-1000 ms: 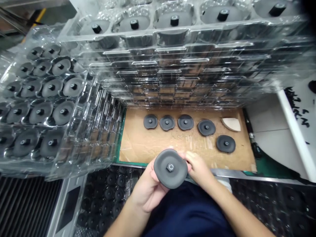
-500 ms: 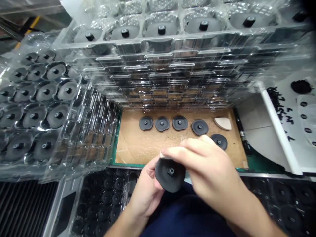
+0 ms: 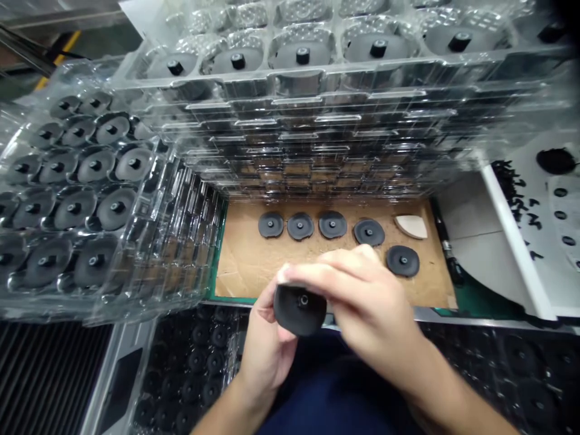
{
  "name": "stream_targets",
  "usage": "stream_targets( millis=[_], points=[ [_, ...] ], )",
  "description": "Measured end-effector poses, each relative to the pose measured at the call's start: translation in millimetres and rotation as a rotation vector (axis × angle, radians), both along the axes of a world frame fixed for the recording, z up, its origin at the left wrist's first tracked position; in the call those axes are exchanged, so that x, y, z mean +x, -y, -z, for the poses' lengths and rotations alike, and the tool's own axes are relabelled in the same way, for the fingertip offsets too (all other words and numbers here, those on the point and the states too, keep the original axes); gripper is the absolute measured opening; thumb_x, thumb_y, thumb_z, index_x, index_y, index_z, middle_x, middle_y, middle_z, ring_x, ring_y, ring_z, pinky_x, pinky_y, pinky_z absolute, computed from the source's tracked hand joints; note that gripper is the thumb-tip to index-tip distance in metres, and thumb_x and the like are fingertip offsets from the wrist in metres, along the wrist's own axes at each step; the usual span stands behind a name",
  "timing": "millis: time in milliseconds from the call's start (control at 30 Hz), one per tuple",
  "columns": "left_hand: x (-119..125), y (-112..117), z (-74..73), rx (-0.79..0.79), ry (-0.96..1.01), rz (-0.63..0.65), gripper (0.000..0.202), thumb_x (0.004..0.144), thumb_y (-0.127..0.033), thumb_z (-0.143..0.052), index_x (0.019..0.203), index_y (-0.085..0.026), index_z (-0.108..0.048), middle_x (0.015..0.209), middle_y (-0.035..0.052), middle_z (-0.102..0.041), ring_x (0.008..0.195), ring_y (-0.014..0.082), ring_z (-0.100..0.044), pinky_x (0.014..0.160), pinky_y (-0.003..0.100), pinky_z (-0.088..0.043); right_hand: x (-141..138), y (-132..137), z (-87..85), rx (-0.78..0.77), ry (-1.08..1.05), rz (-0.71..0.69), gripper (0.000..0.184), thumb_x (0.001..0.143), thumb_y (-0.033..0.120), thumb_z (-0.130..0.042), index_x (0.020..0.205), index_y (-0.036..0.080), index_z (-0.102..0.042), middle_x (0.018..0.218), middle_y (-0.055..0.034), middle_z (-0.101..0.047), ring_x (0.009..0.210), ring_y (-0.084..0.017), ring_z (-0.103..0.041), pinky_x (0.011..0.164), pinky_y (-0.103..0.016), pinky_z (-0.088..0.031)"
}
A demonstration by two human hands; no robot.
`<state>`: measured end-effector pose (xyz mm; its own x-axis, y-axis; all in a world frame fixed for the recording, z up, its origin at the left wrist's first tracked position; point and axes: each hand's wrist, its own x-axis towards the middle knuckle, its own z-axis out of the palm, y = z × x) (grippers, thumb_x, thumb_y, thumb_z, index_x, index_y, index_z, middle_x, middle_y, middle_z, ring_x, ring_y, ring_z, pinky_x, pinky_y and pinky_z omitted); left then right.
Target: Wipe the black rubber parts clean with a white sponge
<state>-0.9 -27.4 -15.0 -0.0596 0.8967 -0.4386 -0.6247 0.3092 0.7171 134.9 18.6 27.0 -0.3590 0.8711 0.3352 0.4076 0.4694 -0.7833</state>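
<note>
My left hand (image 3: 267, 350) cups a black round rubber disc (image 3: 296, 311) with a small metal nut at its centre, just in front of the bench edge. My right hand (image 3: 362, 308) lies over the disc's top and right side, fingers pressed along its rim. Both hands grip the same disc. On the brown cardboard sheet (image 3: 247, 266) beyond, several like discs lie in a row (image 3: 332, 225), with one more (image 3: 402, 261) set nearer on the right.
A tall stack of clear plastic trays (image 3: 317, 121) holding discs stands behind the cardboard, and another stack (image 3: 72, 193) on the left. A pale wedge-shaped piece (image 3: 411, 227) lies on the cardboard. White surface with black scraps (image 3: 539, 193) at right. Trays of discs (image 3: 199, 356) below the bench.
My right hand has come from beside the disc to over its top. The disc has tilted and shifted slightly left and up.
</note>
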Motion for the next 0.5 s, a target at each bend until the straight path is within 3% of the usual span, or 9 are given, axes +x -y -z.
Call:
stream_targets(
  millis=[67,233,300,367,433,500],
  points=[
    [-4.8,0.4,0.7,0.047,0.088,-0.006,0.054,0.052,-0.027,-0.086,0.103,-0.031,-0.070,0.105,-0.0027,-0.073,0.099,0.0163,-0.066,0.088,0.019,-0.049,10.2,2.4,20.0,-0.111,0.065,0.099,0.027,0.091,0.011,-0.046,0.106,0.022,-0.066,0.092,0.0001,-0.071,0.080,-0.013,-0.061,0.071,-0.029,-0.037],
    [-10.6,-0.1,-2.1,0.058,0.215,0.033,0.046,0.061,-0.021,-0.081,0.104,-0.031,-0.069,0.107,-0.0011,-0.073,0.101,0.0179,-0.066,0.090,0.023,-0.050,28.7,20.2,101.6,-0.276,0.114,0.163,0.021,0.090,0.021,-0.050,0.099,0.024,-0.069,0.091,-0.0019,-0.073,0.080,-0.017,-0.066,0.070,-0.029,-0.048],
    [-10.0,-0.2,-3.0,0.051,0.224,0.037,0.045,0.061,-0.021,-0.081,0.104,-0.030,-0.069,0.107,-0.0007,-0.073,0.101,0.0191,-0.066,0.089,0.025,-0.051,32.3,23.2,116.4,-0.285,0.130,0.161,0.019,0.088,0.022,-0.052,0.093,0.022,-0.071,0.085,-0.0022,-0.074,0.075,-0.018,-0.067,0.067,-0.030,-0.049],
    [-8.1,0.2,-3.7,0.044,0.247,0.057,0.044,0.062,-0.022,-0.080,0.104,-0.030,-0.069,0.105,-0.0007,-0.073,0.099,0.0195,-0.067,0.089,0.026,-0.051,34.2,20.6,105.2,-0.284,0.118,0.205,0.020,0.089,0.023,-0.052,0.097,0.021,-0.070,0.091,-0.0034,-0.074,0.081,-0.018,-0.068,0.068,-0.029,-0.050],
    [-5.3,1.2,-4.4,0.014,0.251,0.086,0.047,0.060,-0.024,-0.081,0.105,-0.029,-0.068,0.105,0.0001,-0.073,0.097,0.0212,-0.067,0.087,0.028,-0.052,32.8,14.3,72.2,-0.239,0.076,0.276,0.023,0.090,0.023,-0.051,0.108,0.022,-0.065,0.104,-0.0031,-0.071,0.089,-0.017,-0.066,0.073,-0.028,-0.049],
    [-2.6,2.6,-5.0,-0.035,0.183,0.113,0.054,0.056,-0.028,-0.083,0.108,-0.029,-0.066,0.106,0.0015,-0.071,0.098,0.0246,-0.066,0.089,0.033,-0.051,26.6,7.1,32.6,-0.093,0.005,0.254,0.026,0.091,0.020,-0.051,0.114,0.027,-0.062,0.107,0.0005,-0.069,0.088,-0.013,-0.064,0.076,-0.026,-0.046]
  ],
)
